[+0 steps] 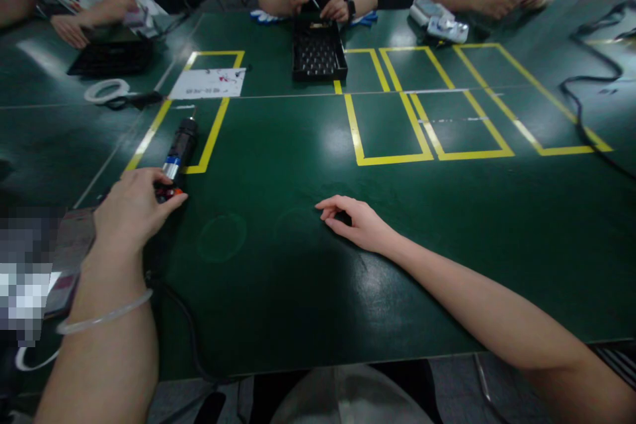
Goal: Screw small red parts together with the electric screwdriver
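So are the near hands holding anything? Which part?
The left hand is at the back end of the screwdriver; I can't tell if it's gripping. The right hand holds nothing.

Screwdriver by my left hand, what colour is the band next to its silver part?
The band is blue, best seen in the head view.

The tabletop [288, 291] is smooth and glossy; I see light pooling on it in pale patches. The tape [395, 161] looks like thin plastic, the sheet [199, 84] like paper. The driver [183, 139] mixes matt plastic with shiny metal. By the far edge, the tray [320, 75] looks like hard plastic, the gloves [265, 18] like cloth.
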`<state>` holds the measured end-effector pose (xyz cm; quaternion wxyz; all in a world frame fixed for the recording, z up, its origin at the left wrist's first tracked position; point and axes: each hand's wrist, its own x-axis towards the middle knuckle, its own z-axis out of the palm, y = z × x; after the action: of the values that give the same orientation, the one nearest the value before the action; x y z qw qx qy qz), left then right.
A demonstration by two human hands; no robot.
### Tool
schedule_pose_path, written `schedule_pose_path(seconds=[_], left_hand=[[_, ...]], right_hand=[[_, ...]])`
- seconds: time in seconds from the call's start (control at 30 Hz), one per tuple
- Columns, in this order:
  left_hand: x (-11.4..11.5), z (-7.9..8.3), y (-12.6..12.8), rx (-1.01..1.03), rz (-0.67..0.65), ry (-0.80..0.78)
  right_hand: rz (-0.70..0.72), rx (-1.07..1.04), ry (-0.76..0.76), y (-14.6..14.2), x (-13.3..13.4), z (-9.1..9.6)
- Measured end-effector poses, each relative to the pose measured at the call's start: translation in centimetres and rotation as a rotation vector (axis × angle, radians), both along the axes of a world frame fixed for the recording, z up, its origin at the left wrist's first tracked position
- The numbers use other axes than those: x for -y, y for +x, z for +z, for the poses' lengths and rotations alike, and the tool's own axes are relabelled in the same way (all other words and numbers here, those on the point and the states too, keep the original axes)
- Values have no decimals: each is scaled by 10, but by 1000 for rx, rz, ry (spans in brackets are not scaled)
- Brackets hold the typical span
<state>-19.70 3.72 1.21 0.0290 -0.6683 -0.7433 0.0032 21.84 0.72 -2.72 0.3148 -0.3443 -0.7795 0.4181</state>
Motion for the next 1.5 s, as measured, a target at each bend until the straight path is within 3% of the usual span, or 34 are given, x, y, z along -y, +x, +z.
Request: schedule_pose_path(seconds=[0.27, 0.4, 0.47, 0.53, 0.63, 0.8, 0.93, 1.1, 1.23, 1.37, 1.5], left_hand=[[9, 12, 27, -58, 180, -8], [12, 11, 42, 5, 220, 130], [14, 6, 60, 228, 107, 219], [16, -1, 85, 587, -67, 200], [25, -9, 128, 985, -233, -21], [40, -15, 170, 1236, -309, -314], [43, -16, 172, 1174, -379, -347], [48, -12, 174, 921, -492, -175], [55, -13, 181, 736, -676, -54], [60, -20, 186, 593, -833, 16], [63, -26, 188, 465, -909, 24]], right_hand=[[-6, 19, 8, -1, 0, 1], [-8, 21, 10, -1, 0, 1], [-5, 12, 7, -1, 0, 1], [-4, -9, -5, -2, 0, 1], [-6, -80, -79, -3, 2, 1], [24, -175, -233, -5, 3, 0], [40, -131, -263, -5, 2, 1], [39, -118, -263, -8, 4, 1], [45, -112, -263, -11, 6, 2], [72, -50, -176, -12, 7, 4], [76, 27, -77, -13, 7, 5]])
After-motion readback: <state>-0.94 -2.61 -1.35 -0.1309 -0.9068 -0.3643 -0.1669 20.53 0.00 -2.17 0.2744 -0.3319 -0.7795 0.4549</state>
